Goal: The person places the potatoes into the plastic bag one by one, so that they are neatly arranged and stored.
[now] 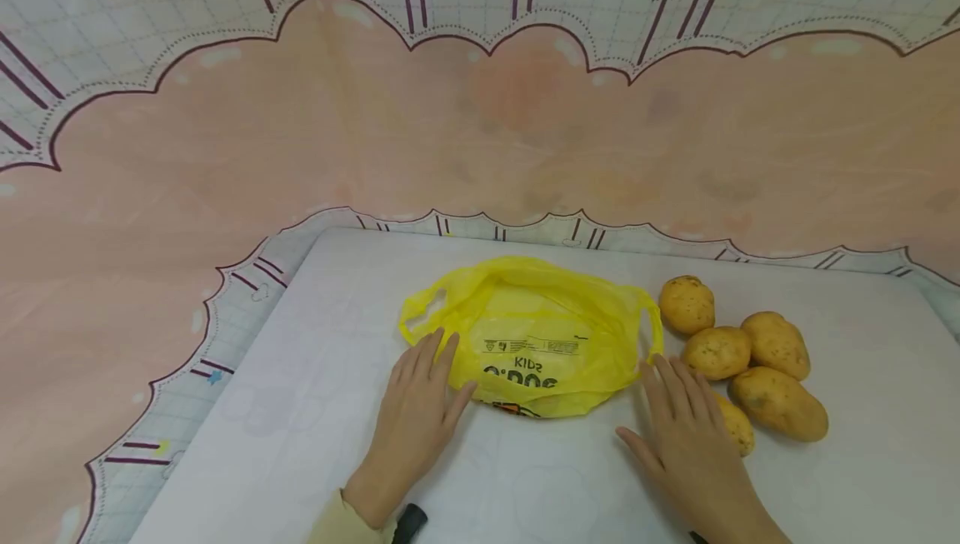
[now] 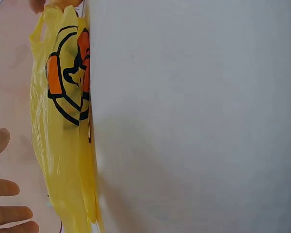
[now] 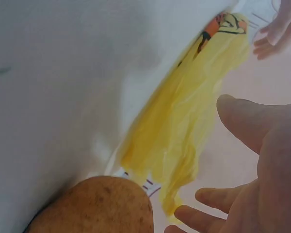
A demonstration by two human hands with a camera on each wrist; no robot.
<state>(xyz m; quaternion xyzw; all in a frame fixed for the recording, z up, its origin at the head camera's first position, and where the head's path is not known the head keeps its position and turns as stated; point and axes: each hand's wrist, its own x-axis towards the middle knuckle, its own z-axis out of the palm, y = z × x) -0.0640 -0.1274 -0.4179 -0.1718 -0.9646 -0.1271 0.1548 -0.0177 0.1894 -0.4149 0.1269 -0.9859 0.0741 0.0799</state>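
Note:
A yellow plastic bag (image 1: 525, 336) with dark print lies on the white table, its mouth partly spread and a handle loop at each side. My left hand (image 1: 416, 415) is at the bag's left front edge, fingers extended; in the left wrist view its fingers (image 2: 12, 213) appear apart from the bag (image 2: 63, 145). My right hand (image 1: 693, 436) is by the right handle loop, fingers extended, partly covering one potato (image 1: 737, 427). In the right wrist view the right hand (image 3: 252, 165) holds nothing, with the bag (image 3: 184, 111) beyond it and a potato (image 3: 97, 208) below.
Several more potatoes (image 1: 778, 402) lie grouped to the right of the bag. A patterned cloth (image 1: 450, 136) hangs behind the table (image 1: 300, 411) and shows along its left side. A dark object (image 1: 409, 521) is near the left sleeve (image 1: 347, 523).

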